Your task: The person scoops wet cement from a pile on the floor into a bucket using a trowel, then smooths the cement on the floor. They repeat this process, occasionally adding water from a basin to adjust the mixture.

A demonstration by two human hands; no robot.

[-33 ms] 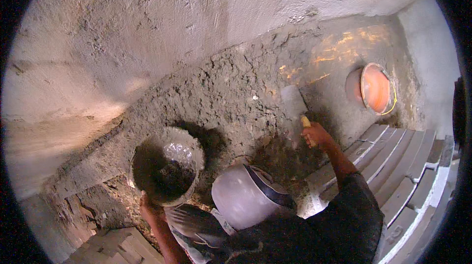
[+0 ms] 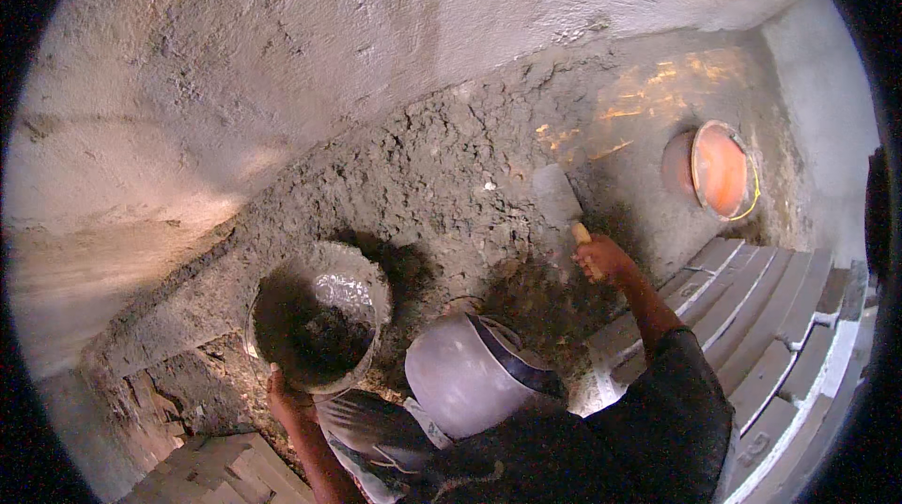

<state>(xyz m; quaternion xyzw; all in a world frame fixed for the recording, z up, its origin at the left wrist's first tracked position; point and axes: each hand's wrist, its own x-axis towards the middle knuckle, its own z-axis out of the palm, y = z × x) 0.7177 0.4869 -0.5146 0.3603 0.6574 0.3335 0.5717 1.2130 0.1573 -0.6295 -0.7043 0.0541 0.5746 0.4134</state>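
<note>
My right hand [image 2: 603, 258] is closed round the yellowish wooden handle of a trowel [image 2: 556, 196]. Its flat grey blade points away from me, over the rough mortar [image 2: 442, 166]. At the lower left, my left hand [image 2: 289, 398] grips the near rim of a round bucket [image 2: 378, 302], with the thumb up at the edge and the other fingers mostly hidden. The bucket is coated in grey mortar, and a dark, wet mix lies inside it. Between my arms is a pale rounded thing [image 2: 460, 372] with a dark band, whose kind I cannot make out.
An orange bucket [image 2: 722, 170] with a yellow handle lies tipped at the far right. Stacked grey bricks or blocks [image 2: 752, 316] line the right side. A rough plastered wall [image 2: 310, 34] rises along the far side. More block-like pieces [image 2: 221, 471] lie at lower left.
The trowel and my right hand have shifted very slightly to the left. My left hand and the mortar bucket look the same.
</note>
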